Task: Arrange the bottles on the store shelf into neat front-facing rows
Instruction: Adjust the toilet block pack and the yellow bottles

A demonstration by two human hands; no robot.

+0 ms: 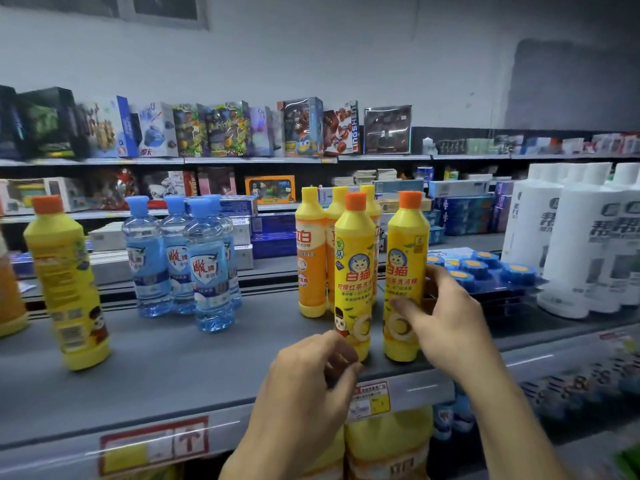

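Two hands are up at the front edge of the grey shelf [156, 375], working a pair of yellow dish-soap bottles with orange caps. The right hand [446, 323] is wrapped round the right yellow bottle [405, 271], thumb across the front label, fingers behind at the bottle's 3 o'clock side; its grip is closed on that bottle, which stands upright near the shelf lip. At that bottle's 9 o'clock, close beside it with a narrow gap, stands the left yellow bottle [353, 275], upright, cat label facing out. The left hand [311, 379] sits at its 7 o'clock, fingers curled narrow at the base; whether the fingertips actually pinch the bottle I cannot tell. Behind the pair, towards 11 o'clock, a cluster of orange bottles [311, 258] with yellow caps stands upright. Well off at 9 o'clock, blue water bottles [204, 265] huddle in a loose bunch, one out in front. Farther still at 9 o'clock a lone yellow bottle [69, 282] stands apart, its label turned away from the front. At 3 o'clock, big white bottles [581, 244] line the shelf end, with blue round packs [485, 268] beside them.
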